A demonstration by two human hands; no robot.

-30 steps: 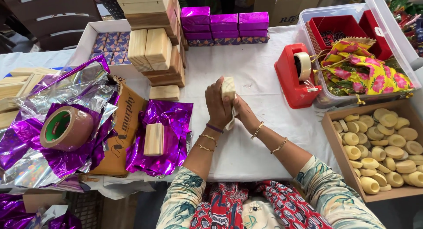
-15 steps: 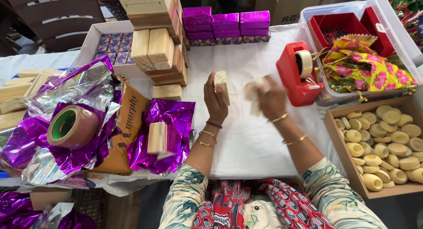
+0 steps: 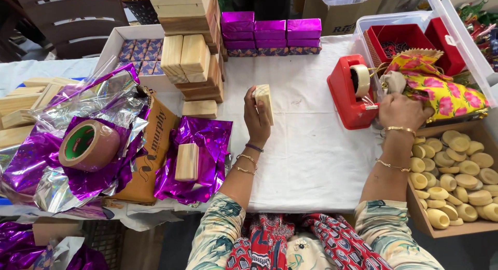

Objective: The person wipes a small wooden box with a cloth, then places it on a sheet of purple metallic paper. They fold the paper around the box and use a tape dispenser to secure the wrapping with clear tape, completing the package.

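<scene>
A small wooden block was gripped upright in the left hand; the red tape dispenser was touched by the right hand, its grip hidden.

Both forearms emerge from pale sleeves printed with teal and yellow leaves. The left hand wears thin gold bangles and a dark thread; the right hand wears gold bangles.

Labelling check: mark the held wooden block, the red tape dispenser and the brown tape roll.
wooden block (image 3: 264, 101), head view, its broad front face.
red tape dispenser (image 3: 343, 96), head view, left side of its body.
brown tape roll (image 3: 101, 140), head view, outer band.
</scene>
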